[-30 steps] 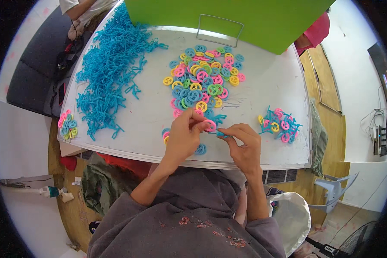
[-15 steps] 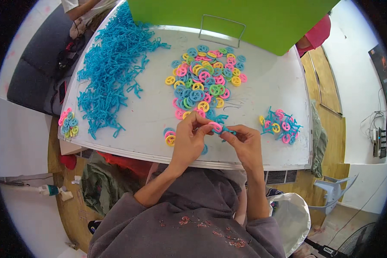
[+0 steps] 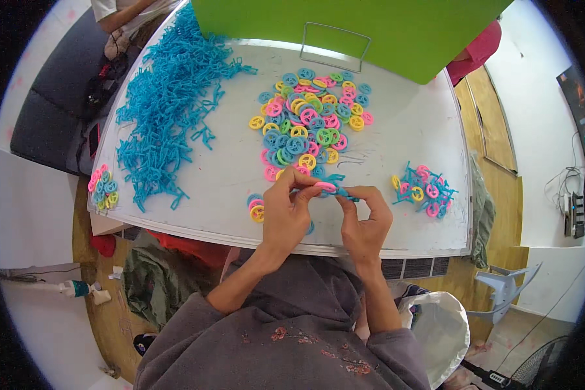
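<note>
Between my hands, just above the near part of the table, are a small pink plastic wheel (image 3: 325, 186) and a blue plastic piece (image 3: 346, 193) that meet each other. The thumb and fingers of my left hand (image 3: 288, 209) pinch the wheel. My right hand (image 3: 366, 218) has the blue piece pinched; its fingers hide part of it. Beyond my hands lies a loose heap of pink, yellow, green and blue wheels (image 3: 298, 144). More blue pieces (image 3: 334, 177) lie right behind my fingertips, and a few wheels (image 3: 257, 213) are beside my left hand.
A big mound of blue plastic pieces (image 3: 166, 104) covers the table's left side. At right sits a pile of wheels joined with blue pieces (image 3: 426, 190); a small wheel cluster (image 3: 104, 187) is at the left corner. A green panel (image 3: 344, 32) with a wire handle stands at the back.
The pink wheel has tipped from facing me to nearly edge-on. My right hand has turned slightly and shifted a little left, with the blue piece still pinched.
</note>
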The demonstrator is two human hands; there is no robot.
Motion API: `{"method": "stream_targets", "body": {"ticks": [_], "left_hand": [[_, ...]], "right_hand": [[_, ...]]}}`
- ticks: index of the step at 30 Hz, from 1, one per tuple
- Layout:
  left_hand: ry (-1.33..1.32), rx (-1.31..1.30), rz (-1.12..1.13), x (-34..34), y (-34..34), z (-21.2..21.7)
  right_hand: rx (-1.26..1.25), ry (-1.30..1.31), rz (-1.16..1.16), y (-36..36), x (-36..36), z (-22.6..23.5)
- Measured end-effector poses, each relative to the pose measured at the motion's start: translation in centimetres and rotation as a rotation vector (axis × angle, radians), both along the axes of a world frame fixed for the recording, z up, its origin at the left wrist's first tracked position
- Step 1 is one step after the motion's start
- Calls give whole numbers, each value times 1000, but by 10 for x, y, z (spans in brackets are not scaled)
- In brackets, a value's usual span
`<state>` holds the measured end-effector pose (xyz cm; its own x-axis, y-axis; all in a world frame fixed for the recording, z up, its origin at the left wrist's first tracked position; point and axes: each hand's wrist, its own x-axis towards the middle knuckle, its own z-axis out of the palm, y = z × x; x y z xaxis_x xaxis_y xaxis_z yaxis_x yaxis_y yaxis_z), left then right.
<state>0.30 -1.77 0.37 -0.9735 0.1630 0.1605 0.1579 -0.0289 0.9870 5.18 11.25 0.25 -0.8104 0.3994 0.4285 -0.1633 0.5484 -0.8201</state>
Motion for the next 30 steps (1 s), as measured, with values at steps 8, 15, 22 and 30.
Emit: {"method": "stream_targets", "body": {"ticks": [8,15,22,30], "left_hand": [[-74,70,-164,4,-10,16],[505,-265,87,9,-11,-3],[694,-395,-59,15,-7,-1],[433,-797,146,-35,-21,-22]], "right_hand": [[128,71,143,19,1,9],[-623,-9,38,-11,2,19],[-831,-85,55,8,13,-6],[-1340,4,228,14,7,-2]]}}
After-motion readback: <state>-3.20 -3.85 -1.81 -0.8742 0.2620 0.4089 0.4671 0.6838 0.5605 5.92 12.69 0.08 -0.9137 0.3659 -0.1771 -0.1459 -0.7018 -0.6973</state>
